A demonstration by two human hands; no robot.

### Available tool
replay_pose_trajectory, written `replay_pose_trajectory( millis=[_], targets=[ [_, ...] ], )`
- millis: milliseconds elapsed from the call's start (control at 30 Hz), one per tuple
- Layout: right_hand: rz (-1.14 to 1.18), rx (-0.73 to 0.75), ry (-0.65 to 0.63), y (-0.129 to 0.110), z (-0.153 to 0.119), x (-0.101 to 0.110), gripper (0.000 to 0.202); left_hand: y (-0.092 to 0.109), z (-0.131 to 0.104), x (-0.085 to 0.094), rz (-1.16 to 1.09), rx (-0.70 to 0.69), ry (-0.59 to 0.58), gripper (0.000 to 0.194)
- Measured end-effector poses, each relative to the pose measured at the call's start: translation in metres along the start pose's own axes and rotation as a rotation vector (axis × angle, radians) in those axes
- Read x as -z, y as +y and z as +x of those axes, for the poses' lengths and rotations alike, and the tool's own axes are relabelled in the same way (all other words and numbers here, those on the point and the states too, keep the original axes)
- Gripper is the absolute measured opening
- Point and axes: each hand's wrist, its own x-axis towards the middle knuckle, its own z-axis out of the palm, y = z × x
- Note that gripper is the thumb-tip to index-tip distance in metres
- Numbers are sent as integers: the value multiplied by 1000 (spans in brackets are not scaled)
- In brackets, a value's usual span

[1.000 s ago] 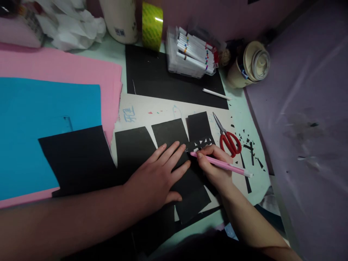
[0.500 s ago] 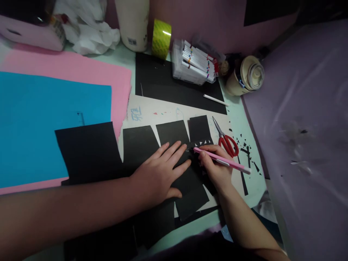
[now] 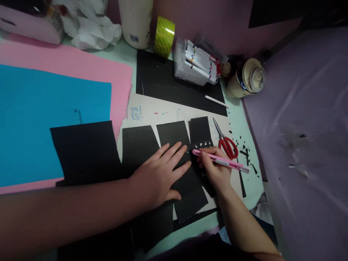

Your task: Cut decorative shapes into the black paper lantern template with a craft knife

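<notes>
My left hand [image 3: 160, 174] lies flat on the black paper [image 3: 140, 145], its fingers spread and nothing in its grip. My right hand [image 3: 217, 168] is closed round a pink pen-like cutter [image 3: 221, 160], whose tip rests near the black paper just right of my left fingertips. Small triangular cutouts [image 3: 201, 144] show along the paper's edge beside that tip. Just beyond my right hand lie scissors with red handles [image 3: 228, 146], their blades pointing away from me.
Blue paper [image 3: 54, 98] and pink paper [image 3: 119, 76] lie at left. Behind stand yellow tape [image 3: 164, 38], a box of white markers [image 3: 190, 69] and a lidded cup [image 3: 247, 79]. Black scraps [image 3: 246, 152] are scattered right of the scissors.
The view has shifted slightly. My right hand still grips the pink cutter, which has rolled a little and sits marginally lower. My left hand stays flat on the paper.
</notes>
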Motion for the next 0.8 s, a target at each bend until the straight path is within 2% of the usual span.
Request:
replay_pose_trajectory(
  millis=[500, 800],
  targets=[
    [-13, 2, -29, 2, 0, 0, 9, 0, 1, 1, -17, 4, -16, 88],
    [-124, 151, -27, -5, 1, 1, 4, 0, 0, 0, -12, -4, -11, 89]
  ],
)
